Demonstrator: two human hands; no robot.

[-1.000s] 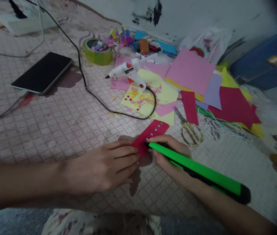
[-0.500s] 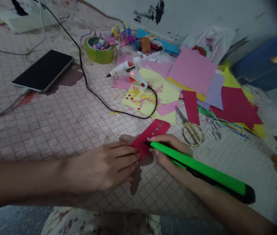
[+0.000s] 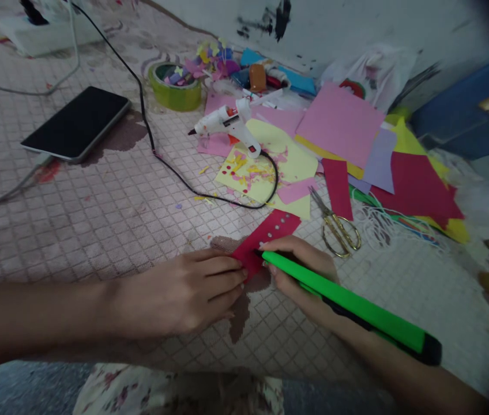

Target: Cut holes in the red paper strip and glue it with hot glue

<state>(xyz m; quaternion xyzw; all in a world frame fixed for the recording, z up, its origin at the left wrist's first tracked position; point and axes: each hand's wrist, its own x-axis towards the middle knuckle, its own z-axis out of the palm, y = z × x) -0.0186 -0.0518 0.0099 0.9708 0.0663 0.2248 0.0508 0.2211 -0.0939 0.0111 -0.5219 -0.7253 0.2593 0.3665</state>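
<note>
A strip of red paper (image 3: pixel 266 237) lies slantwise on the patterned tablecloth, with a row of small pale spots or holes along its upper part. The fingers of my left hand (image 3: pixel 201 288) lie close together on the strip's lower left end, pressing it down. My right hand (image 3: pixel 298 262) is closed round a green and black pen-like tool (image 3: pixel 348 300), whose dark tip touches the strip just right of my left fingertips. Gold-handled scissors (image 3: pixel 340 233) lie to the right, beyond my right hand.
A white glue gun (image 3: pixel 231 124) with a black cord rests by a pale yellow sheet (image 3: pixel 300 161) with paper scraps. Coloured papers (image 3: pixel 342 124) and white string (image 3: pixel 383 225) lie at right. Green tape (image 3: pixel 177 95) stands behind; a dark tablet (image 3: pixel 78 124) lies at left.
The tool's tip has shifted slightly left on the red strip, and its rear end has dropped a little down and left. The glue gun's red light no longer shows. My left hand has hardly moved.
</note>
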